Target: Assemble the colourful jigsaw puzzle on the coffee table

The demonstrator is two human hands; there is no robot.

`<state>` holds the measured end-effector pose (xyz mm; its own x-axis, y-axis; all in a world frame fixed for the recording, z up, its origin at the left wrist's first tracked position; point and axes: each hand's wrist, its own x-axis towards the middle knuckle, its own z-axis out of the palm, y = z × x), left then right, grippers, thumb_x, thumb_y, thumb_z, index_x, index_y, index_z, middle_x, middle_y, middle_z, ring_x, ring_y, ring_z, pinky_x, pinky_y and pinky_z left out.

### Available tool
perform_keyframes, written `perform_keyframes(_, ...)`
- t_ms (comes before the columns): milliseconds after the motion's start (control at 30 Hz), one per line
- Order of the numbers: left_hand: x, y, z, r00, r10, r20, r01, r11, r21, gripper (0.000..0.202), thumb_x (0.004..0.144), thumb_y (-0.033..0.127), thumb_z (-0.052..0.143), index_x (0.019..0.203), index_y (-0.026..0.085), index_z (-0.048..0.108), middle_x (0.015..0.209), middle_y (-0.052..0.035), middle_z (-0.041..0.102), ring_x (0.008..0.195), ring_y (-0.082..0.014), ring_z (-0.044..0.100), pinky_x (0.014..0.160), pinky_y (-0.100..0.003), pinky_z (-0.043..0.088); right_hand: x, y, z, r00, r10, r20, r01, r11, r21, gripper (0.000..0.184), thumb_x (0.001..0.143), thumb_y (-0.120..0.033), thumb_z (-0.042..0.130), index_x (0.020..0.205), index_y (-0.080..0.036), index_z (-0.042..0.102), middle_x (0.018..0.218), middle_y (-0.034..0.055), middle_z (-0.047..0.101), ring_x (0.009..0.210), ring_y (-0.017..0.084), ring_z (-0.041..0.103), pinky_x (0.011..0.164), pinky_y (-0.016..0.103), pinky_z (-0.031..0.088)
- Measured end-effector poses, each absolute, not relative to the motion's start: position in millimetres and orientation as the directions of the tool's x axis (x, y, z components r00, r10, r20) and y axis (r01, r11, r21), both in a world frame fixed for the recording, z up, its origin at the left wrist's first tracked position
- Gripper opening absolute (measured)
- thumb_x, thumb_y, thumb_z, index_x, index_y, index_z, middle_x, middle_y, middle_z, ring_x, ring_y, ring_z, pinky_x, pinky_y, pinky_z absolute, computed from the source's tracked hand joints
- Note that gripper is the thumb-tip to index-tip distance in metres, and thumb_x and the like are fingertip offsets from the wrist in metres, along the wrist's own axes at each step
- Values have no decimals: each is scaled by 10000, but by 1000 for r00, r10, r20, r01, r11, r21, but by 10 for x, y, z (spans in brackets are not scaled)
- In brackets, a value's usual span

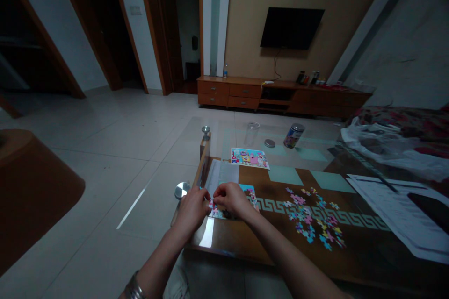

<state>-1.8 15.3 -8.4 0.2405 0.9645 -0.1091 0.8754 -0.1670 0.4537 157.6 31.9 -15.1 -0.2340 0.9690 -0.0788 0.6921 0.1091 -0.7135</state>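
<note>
A partly assembled jigsaw puzzle (250, 191) lies near the left end of the glass-topped table, much of it covered by my hands. My left hand (194, 208) is at its left edge with fingers curled together; what they hold, if anything, is hidden. Close beside it, my right hand (233, 198) reaches over the puzzle, thumb and fingers pinched on what looks like a small jigsaw piece. To the right, loose jigsaw pieces (308, 217) in pink, blue and yellow are spread out. Behind the puzzle lies a colourful cartoon picture card (250, 158).
Toward the back of the table stand a clear container (251, 134) and a printed can (293, 136), with a round metal lid (270, 143) between them. Paper sheets (396, 215) and a dark flat object (430, 210) lie at right, near a white plastic bag (379, 142).
</note>
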Motion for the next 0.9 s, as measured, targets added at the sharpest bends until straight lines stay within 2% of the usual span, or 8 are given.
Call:
perform_keyframes(400, -13, 160, -69, 251, 959, -128, 880, -171, 443, 219, 706, 180, 594, 916, 180, 654, 958, -63, 604, 967, -225, 549, 836, -318, 394, 1562, 308, -116, -213, 971, -109, 743, 89, -663, 92, 684, -135, 707, 755, -178, 747, 677, 18, 692, 618, 119, 565, 558, 216, 356)
perform_keyframes(700, -70, 210, -176, 294, 946, -137, 857, -198, 476, 190, 681, 193, 592, 865, 174, 632, 918, -54, 613, 915, -216, 568, 786, -301, 406, 1621, 260, 18, -200, 965, -169, 606, -13, -795, 122, 682, -101, 708, 790, -145, 744, 692, 8, 685, 597, 92, 543, 533, 189, 363)
perform_keyframes(900, -101, 221, -198, 343, 936, -76, 820, -258, 511, 177, 700, 290, 544, 799, 180, 641, 833, -62, 645, 839, -236, 604, 754, -324, 443, 1935, 97, 103, -143, 975, -169, 597, -52, -801, 124, 720, -111, 677, 819, -143, 744, 699, 11, 686, 601, 94, 556, 540, 193, 377)
